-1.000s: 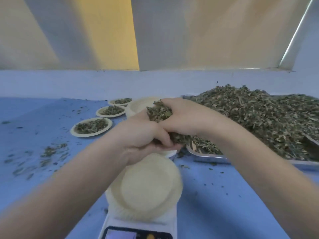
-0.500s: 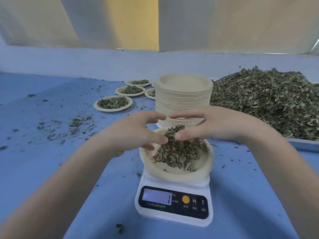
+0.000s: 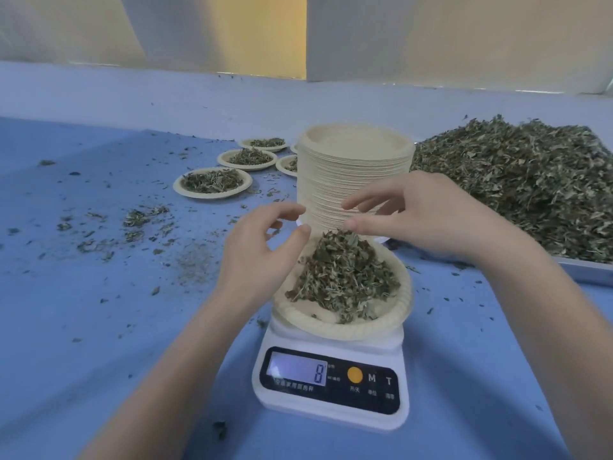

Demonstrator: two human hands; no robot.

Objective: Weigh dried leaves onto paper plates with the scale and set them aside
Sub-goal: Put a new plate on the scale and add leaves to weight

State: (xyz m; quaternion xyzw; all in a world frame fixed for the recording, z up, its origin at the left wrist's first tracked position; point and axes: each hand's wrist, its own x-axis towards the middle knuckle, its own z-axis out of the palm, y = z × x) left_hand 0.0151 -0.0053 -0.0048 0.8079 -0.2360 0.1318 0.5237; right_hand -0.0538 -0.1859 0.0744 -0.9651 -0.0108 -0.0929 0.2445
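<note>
Big leaf heap (image 3: 517,180) on tray, right of frame. Plate stack (image 3: 355,180) center. Scale (image 3: 331,383) lower center reads 8, paper plate (image 3: 391,313) on it with leaf pile (image 3: 341,280). Filled plates (image 3: 212,184) upper left. My left hand (image 3: 262,257) and right hand (image 3: 428,217) hover over pile, fingers spread loose, holding nothing.

One head-worn camera looks forward and down from close above the scale (image 3: 331,376) at the blue table's (image 3: 83,327) near edge, reaching the far wall (image 3: 464,38); no second view.
</note>
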